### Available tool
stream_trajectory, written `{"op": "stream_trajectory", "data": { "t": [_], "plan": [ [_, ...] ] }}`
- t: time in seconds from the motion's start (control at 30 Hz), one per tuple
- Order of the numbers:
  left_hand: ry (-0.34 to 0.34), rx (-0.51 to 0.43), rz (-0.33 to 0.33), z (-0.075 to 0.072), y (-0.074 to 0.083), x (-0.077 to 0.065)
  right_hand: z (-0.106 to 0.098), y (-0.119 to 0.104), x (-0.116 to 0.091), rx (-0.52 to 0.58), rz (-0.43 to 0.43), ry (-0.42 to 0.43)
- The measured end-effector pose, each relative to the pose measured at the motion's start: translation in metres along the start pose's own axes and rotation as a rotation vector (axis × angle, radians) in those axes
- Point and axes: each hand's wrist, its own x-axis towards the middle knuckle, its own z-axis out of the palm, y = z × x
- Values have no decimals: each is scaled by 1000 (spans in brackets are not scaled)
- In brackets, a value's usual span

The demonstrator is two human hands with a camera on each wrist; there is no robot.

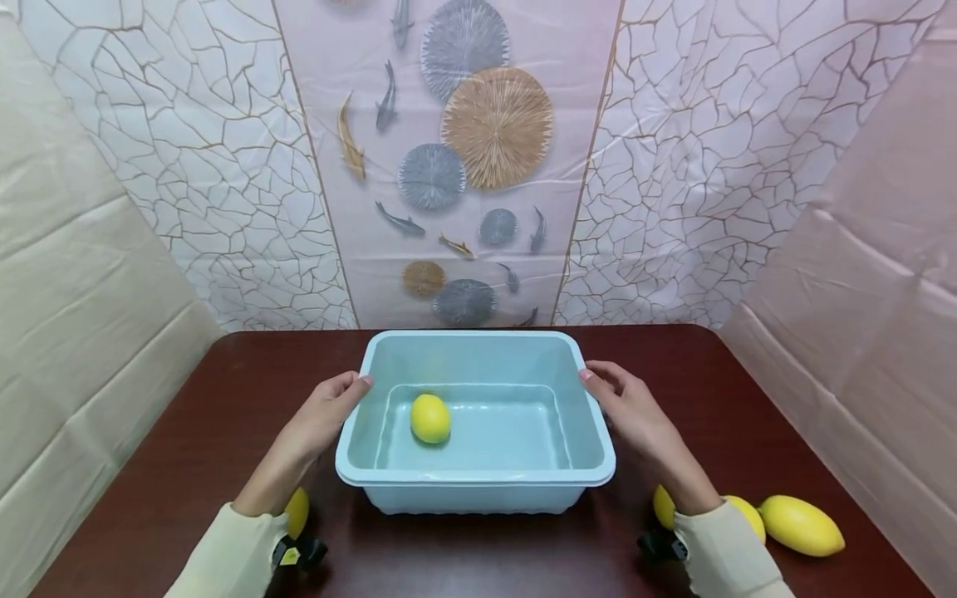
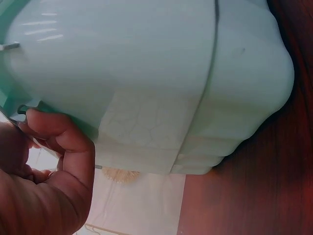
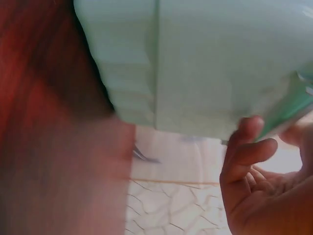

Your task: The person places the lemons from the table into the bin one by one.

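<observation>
A light blue rectangular plastic basin (image 1: pixel 478 490) stands at the middle of the dark table in the head view. Inside it, left of centre on the floor of the basin, lies one yellow lemon (image 1: pixel 430 419). My left hand (image 1: pixel 323 415) grips the basin's left rim, thumb on top and fingers curled beneath, as the left wrist view also shows. On the opposite side my right hand (image 1: pixel 634 413) pinches the right rim between its thumb and bent fingers. Both wrist views show the outer wall of the basin (image 2: pixel 146 73) close beside each hand.
More lemons (image 1: pixel 802 526) lie on the table (image 1: pixel 478 565) at the right, partly hidden behind my right forearm. Another lemon (image 1: pixel 297 512) shows beside my left wrist. A patterned wall covering (image 1: pixel 463 166) rises behind the table's back edge, with pale cloth on both sides.
</observation>
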Motion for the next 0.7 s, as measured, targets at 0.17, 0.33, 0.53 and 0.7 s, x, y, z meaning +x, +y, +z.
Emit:
{"op": "stream_trajectory", "data": {
  "t": [0.17,0.33,0.53,0.7],
  "plan": [
    [9,-2,11,-1,-2,0,-7,-8,-6,-132,-65,16],
    [7,-20,-3,1,-2,3,-25,-16,-16,-266,-167,28],
    [18,-14,-11,2,-2,2,-40,-16,-32,-380,-253,41],
    [13,-20,-21,-1,-2,0,-43,-15,-48,-417,-288,73]
  ]
}}
